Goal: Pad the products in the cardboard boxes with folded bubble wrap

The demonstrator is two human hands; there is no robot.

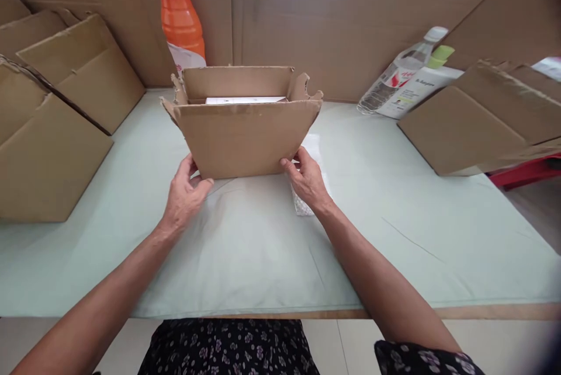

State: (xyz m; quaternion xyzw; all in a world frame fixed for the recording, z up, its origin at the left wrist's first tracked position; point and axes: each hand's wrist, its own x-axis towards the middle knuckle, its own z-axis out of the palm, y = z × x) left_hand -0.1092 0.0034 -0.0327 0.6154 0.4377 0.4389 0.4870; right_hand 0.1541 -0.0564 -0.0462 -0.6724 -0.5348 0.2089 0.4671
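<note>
An open-topped cardboard box (248, 141) stands in front of me at the middle of the table, its upper edges torn and ragged. Inside, a flat white item (245, 100) shows just above the front wall. My left hand (186, 191) grips the box's lower left corner, thumb along the bottom edge and fingers partly hidden at the side. At the lower right corner, my right hand (307, 176) holds on with its thumb on the front face. Partly under that hand lies a clear plastic packet (303, 207) with white contents.
Cardboard boxes stand at the left (48, 159) and a further box (464, 129) at the right. An orange bottle (180, 13) rises behind the middle box. By the back wall lean a clear bottle (397, 74) and a white pack (416, 91). A pale green cloth (263, 258) covers the table.
</note>
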